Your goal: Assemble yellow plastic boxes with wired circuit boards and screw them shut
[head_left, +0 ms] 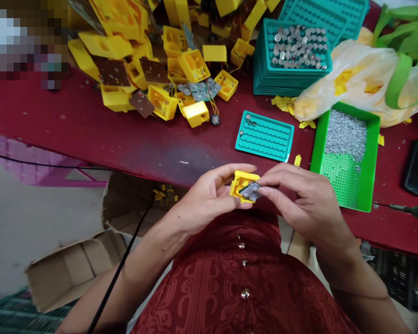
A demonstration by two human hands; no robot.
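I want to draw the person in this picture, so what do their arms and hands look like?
The left hand and right hand wear no gloves; no rings or bracelets show. Both forearms look bare, with no sleeves in view. A black cable crosses in front of the left one.

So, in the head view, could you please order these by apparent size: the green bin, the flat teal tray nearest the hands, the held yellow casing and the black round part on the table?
1. Green bin
2. Teal tray
3. Yellow casing
4. Black round part
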